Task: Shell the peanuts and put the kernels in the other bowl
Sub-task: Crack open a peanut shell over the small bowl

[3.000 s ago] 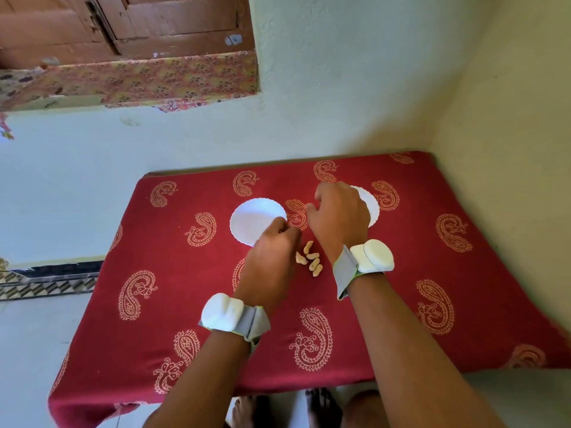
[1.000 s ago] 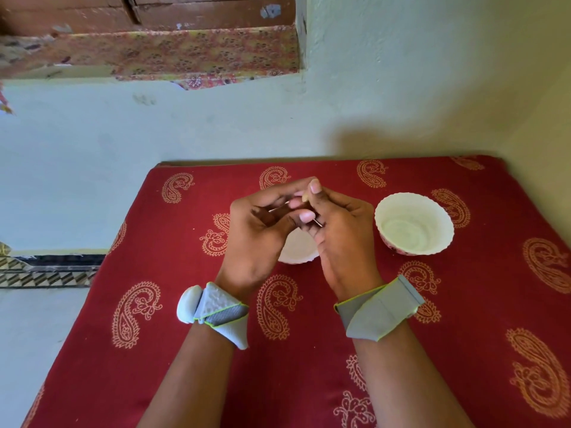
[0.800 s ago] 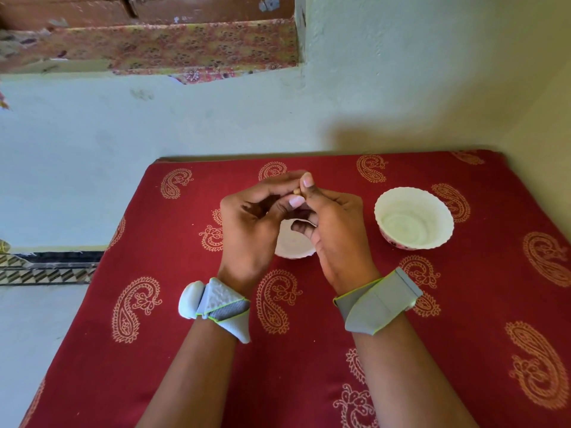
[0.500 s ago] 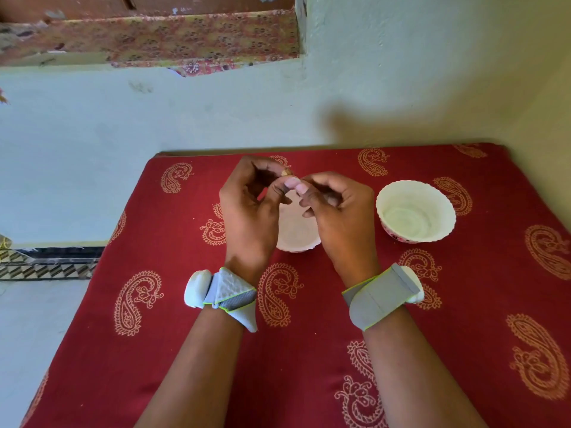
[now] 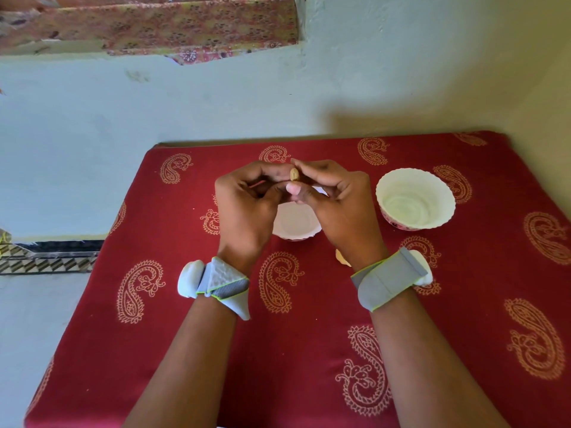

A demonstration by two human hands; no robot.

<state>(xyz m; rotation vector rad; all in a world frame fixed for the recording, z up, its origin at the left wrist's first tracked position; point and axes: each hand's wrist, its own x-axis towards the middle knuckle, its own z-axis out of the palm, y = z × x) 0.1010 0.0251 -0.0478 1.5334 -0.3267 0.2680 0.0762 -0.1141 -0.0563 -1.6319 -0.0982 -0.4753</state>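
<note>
Peanut (image 5: pixel 294 174) pinched between both hands; bowls unlabelled, no legible writing.

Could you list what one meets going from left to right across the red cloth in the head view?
Left hand → peanut pinched between both hands → right hand → empty white bowl. The second bowl lies under the hands, so it is left out.

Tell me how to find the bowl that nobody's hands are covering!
Look at the red paisley cloth on the table. On its right side, clear of both hands, stands a white bowl with a wavy rim. The other white bowl sits in the middle, half hidden behind the hands.
</note>
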